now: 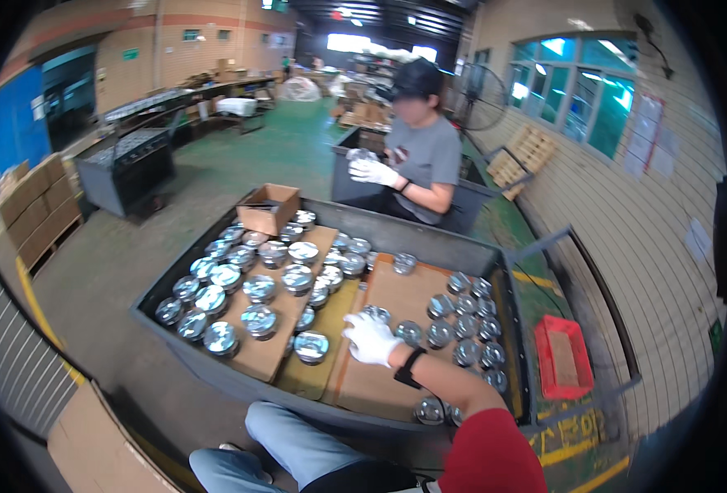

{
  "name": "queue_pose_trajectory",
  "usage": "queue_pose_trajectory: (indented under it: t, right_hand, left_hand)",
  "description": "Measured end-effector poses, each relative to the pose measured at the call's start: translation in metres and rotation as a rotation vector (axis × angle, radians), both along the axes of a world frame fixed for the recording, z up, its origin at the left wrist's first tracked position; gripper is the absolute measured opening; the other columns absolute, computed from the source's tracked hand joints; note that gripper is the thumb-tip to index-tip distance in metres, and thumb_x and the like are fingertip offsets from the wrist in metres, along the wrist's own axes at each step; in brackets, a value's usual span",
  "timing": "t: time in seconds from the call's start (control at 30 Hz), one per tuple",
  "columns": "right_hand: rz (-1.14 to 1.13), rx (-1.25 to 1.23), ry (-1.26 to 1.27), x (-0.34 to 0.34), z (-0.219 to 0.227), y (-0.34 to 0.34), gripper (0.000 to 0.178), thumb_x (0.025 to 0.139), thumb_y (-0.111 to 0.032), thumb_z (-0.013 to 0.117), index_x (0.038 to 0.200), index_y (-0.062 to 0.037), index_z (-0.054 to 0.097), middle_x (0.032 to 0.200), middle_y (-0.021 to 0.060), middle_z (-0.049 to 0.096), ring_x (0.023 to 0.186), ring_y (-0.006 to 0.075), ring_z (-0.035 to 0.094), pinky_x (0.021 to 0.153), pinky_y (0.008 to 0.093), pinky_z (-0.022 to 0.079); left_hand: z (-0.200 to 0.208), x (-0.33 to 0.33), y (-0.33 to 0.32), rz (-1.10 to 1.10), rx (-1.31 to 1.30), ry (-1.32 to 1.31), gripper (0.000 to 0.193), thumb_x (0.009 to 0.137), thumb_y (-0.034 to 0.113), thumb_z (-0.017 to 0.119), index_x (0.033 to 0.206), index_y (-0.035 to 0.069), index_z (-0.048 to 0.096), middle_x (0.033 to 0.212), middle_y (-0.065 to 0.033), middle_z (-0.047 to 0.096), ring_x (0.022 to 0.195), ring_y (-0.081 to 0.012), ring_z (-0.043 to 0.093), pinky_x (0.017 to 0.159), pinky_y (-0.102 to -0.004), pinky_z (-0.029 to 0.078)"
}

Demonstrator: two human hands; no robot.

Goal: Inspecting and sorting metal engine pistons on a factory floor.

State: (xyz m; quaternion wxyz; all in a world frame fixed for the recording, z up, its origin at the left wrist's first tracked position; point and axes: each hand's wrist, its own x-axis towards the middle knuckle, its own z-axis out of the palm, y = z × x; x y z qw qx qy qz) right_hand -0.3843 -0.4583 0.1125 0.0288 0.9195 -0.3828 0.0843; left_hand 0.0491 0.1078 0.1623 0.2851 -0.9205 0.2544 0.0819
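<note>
My right hand (371, 339), in a white glove with a black band at the wrist, reaches over the cardboard sheet (371, 386) in the right half of a dark bin. Its fingers look spread, and a shiny piston (377, 313) sits right at its far side; whether they touch is hard to make out. To its right more pistons (440, 334) stand in rows on the cardboard. On the left, a raised cardboard layer (244, 335) carries several bright pistons (259, 288). A single piston (311, 347) rests near the strip between the two sides. My left hand is out of view.
The dark bin's rim (215, 371) runs close before my legs. A small cardboard box (270, 209) sits at its far left corner. Beyond the bin, a co-worker (429, 156) in white gloves holds a metal part. A red crate (564, 357) stands on the floor at right.
</note>
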Motion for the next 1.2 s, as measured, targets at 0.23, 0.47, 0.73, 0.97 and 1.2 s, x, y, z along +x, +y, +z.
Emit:
queue_pose_trajectory:
  t: [0.23,0.47,0.73,0.97,1.2]
  right_hand:
    - [0.27,0.068,-0.158,0.04,0.005,0.064,0.029,0.076,-0.017,0.066,0.104,-0.0098,0.072,0.125,0.0152,0.061,0.112,0.036,0.059,0.093,0.0477,0.051]
    - [0.452,0.092,-0.194,0.071,0.012,0.086,0.029,0.081,-0.016,0.065,0.109,-0.0106,0.071,0.13,0.0142,0.058,0.117,0.0362,0.058,0.096,0.0463,0.051]
    - [0.422,0.143,-0.265,0.075,0.041,0.095,0.028,0.082,-0.015,0.065,0.109,-0.0105,0.071,0.129,0.0163,0.059,0.122,0.0396,0.056,0.1,0.0477,0.05]
    - [0.342,0.121,-0.376,0.052,0.056,0.086,0.028,0.079,-0.014,0.067,0.106,-0.0084,0.072,0.125,0.0193,0.062,0.103,0.0369,0.065,0.087,0.0455,0.055]
    - [0.061,0.085,-0.382,-0.004,0.076,0.056,0.031,0.078,-0.011,0.072,0.109,-0.0044,0.071,0.126,0.0216,0.062,0.107,0.038,0.066,0.093,0.0436,0.054]
  left_hand:
    - [-0.066,0.03,0.029,0.32,-0.054,0.299,0.038,0.086,0.03,0.068,0.114,0.004,0.07,0.114,-0.0231,0.071,0.103,-0.0351,0.071,0.086,-0.0447,0.058]
    - [-0.07,-0.002,0.091,0.392,-0.003,0.212,0.036,0.083,0.029,0.07,0.111,0.006,0.072,0.108,-0.0217,0.072,0.1,-0.0336,0.072,0.084,-0.0429,0.058]
    - [-0.032,-0.074,0.113,0.425,0.101,0.133,0.034,0.079,0.028,0.073,0.107,0.008,0.074,0.101,-0.0198,0.074,0.097,-0.0316,0.073,0.081,-0.0405,0.059]
    - [-0.028,-0.073,0.172,0.463,0.107,0.146,0.029,0.061,0.025,0.082,0.086,0.01,0.078,0.093,-0.0163,0.075,0.092,-0.03,0.075,0.077,-0.0421,0.059]
    - [-0.015,-0.107,0.18,0.487,0.159,0.045,0.027,0.056,0.021,0.083,0.079,0.008,0.077,0.082,-0.0169,0.074,0.078,-0.0299,0.075,0.066,-0.0427,0.059]
